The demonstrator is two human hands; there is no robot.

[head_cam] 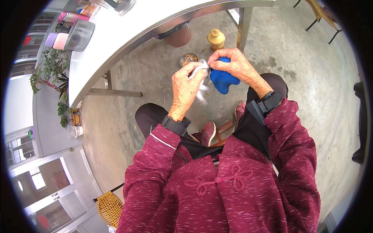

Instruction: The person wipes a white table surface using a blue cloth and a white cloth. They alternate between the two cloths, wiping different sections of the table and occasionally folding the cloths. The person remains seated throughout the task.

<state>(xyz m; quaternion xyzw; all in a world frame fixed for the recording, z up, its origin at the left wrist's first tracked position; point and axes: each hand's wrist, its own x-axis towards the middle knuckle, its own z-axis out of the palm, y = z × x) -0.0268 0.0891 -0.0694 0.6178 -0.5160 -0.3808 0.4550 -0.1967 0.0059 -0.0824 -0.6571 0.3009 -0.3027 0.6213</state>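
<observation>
My left hand [188,83] pinches a wad of soft white material [201,67], perhaps stuffing or cloth, between thumb and fingers. More white strands hang below those fingertips. In my right hand [234,65] is a blue fabric piece [223,80] with rounded lobes. Its lower part droops beneath the palm, and its upper part shows between thumb and index finger. The two sets of fingertips nearly meet above the floor, in front of my knees. Whether the white material joins the blue piece cannot be told.
A white-topped table [122,26] with a metal frame stands ahead and left, with a grey container [80,35] on it. On the concrete floor are a yellow lidded pot [216,39], a jar of cigarette butts [188,59] and a brown pot [178,36]. A woven chair [109,208] is behind left.
</observation>
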